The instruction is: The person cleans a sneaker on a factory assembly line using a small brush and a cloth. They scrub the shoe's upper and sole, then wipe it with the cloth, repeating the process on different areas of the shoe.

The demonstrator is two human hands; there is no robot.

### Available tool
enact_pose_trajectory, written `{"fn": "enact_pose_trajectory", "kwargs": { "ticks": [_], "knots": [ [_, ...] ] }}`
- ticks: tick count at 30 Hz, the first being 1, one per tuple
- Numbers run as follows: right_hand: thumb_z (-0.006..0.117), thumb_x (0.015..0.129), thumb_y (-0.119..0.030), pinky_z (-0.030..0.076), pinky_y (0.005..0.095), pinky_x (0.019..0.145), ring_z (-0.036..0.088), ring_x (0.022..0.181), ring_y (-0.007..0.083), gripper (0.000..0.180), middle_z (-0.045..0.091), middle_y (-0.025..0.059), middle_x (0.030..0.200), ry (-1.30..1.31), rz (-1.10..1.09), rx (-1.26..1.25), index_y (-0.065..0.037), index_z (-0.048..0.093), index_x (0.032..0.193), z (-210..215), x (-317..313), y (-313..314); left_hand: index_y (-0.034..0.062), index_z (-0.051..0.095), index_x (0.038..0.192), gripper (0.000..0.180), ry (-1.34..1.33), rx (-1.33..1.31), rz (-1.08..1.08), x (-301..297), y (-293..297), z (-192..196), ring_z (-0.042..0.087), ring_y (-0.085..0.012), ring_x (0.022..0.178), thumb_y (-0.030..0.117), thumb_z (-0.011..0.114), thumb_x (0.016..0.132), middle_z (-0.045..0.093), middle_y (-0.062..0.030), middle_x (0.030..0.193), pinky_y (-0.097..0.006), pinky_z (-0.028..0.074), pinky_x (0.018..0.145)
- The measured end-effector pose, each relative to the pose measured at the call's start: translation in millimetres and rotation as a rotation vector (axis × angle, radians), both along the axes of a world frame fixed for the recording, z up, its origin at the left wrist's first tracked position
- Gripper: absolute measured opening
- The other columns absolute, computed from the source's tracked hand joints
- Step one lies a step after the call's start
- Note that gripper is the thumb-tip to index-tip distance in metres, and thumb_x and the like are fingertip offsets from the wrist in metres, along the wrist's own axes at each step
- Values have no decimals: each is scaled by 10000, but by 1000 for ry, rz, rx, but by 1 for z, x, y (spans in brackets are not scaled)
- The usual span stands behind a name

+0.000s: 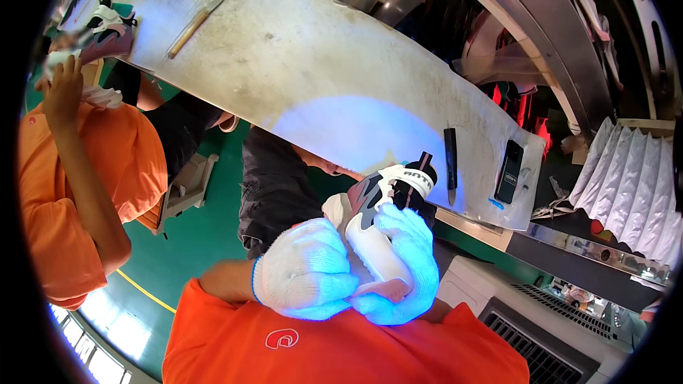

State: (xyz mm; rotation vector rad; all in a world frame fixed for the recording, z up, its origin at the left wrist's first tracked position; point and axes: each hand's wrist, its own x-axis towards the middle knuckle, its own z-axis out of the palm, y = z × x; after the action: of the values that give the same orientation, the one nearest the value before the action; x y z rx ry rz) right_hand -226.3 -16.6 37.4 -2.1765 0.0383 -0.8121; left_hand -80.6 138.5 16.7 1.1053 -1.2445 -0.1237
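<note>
1. The sneaker, white and grey with a black collar and a pinkish sole, is held up close to the person's chest, just in front of the worktable, sole turned toward the right palm.
2. The right hand, in a white knit glove glowing blue under the lamp, is wrapped around the shoe's sole and heel end, fingers curled firmly over it.
3. The left hand, gloved the same, is closed into a loose fist against the shoe's side; whether it grips the shoe or only steadies it, I cannot tell.
4. The shoe looks fully assembled, so this seems a late checking or cleaning stage; no finished pile is in view to judge what remains.
5. On the table lie a dark knife-like tool, a black phone-shaped device and a wooden-handled tool.
6. To the left, a co-worker's hand is raised near another sneaker.
</note>
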Motion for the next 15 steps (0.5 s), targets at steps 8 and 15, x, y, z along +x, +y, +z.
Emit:
{"fn": "enact_pose_trajectory", "kwargs": {
  "ticks": [8,15],
  "knots": [
    [920,881,-580,534,612,1101,723,1238,512,833,745,308,1280,-180,-48,52,100,699,1308,-24,-11,-3,115,771,1019,360,-169,309,-227,5,-10,29,671,-347,827,127,879,676,683,-108,928,-476,544,754],
    [968,851,-491,525,610,1130,752,1214,486,656,759,300,1260,170,182,140,48,746,1150,7,-45,-34,126,769,1102,189,-492,233,-210,1,-34,38,720,-261,903,159,729,920,717,-25,992,-424,575,767]
  ]
}}
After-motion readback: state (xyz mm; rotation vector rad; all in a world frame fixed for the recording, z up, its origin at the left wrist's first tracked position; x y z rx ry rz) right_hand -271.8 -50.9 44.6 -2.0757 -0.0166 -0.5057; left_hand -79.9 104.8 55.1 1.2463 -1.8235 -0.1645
